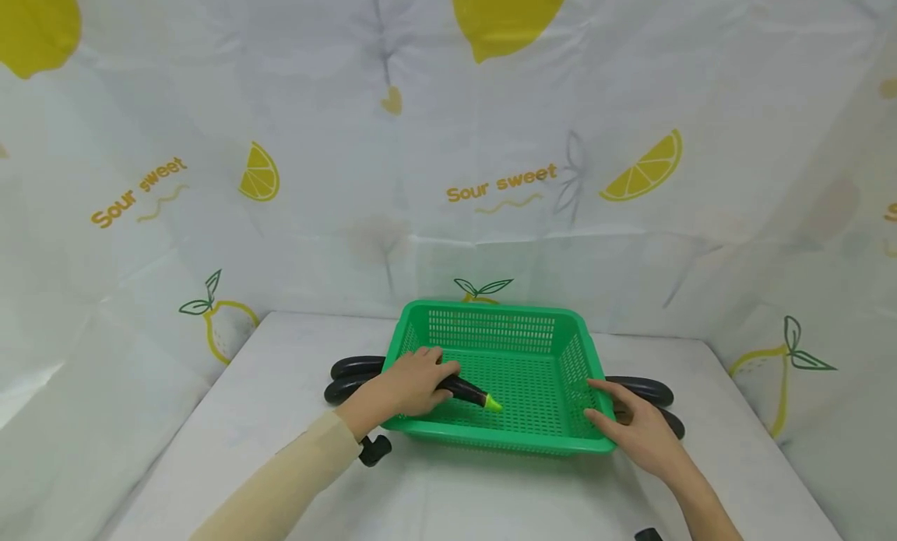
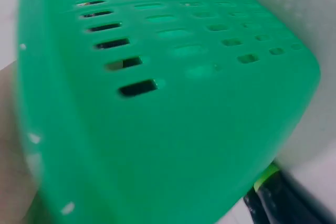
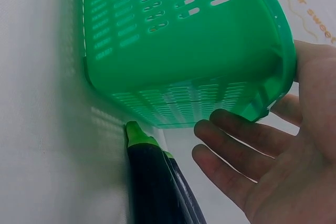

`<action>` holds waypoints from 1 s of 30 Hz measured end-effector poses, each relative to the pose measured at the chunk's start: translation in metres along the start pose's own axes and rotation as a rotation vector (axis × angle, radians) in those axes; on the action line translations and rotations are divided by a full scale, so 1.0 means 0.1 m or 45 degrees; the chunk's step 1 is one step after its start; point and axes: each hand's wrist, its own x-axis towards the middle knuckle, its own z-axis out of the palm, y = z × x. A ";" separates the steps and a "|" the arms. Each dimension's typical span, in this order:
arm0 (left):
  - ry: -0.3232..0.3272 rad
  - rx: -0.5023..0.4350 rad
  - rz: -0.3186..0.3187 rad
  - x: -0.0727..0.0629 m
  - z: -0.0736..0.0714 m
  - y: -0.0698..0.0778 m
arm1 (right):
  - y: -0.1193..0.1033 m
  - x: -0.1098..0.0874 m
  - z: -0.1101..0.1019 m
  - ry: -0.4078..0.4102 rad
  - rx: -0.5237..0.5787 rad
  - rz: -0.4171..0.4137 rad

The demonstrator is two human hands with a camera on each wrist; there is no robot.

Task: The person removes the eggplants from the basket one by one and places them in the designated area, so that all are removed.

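My left hand (image 1: pixel 416 385) reaches over the left rim of a green slotted plastic basket (image 1: pixel 497 430). It grips a dark eggplant (image 1: pixel 462 388) whose bright green stem end points right and down inside the basket. My right hand (image 1: pixel 641 432) holds the basket's right rim. Thumb and index finger lap over the edge, while the other fingers (image 3: pixel 241 156) extend outside along the wall in the right wrist view. In the left wrist view the basket wall fills most of the picture and hides the held eggplant.
Two eggplants (image 1: pixel 350 387) lie on the table left of the basket, partly hidden by it. Two more eggplants (image 1: pixel 641 389) lie to the right, stem ends towards the basket. Behind stands a white lemon-print curtain (image 1: pixel 392 175). The white table (image 1: pixel 231 463) extends around the basket.
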 end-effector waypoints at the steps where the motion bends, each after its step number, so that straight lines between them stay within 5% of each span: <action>1: 0.013 -0.004 -0.002 -0.02 -0.01 -0.01 | 0.00 0.00 0.00 -0.001 0.000 -0.002; 22: 0.395 -0.204 0.034 -0.54 -0.35 -0.28 | 0.00 0.00 -0.01 0.011 0.010 0.005; 30: 0.487 -0.181 -0.022 -0.81 -0.34 -0.48 | 0.01 0.00 0.01 0.008 0.004 0.006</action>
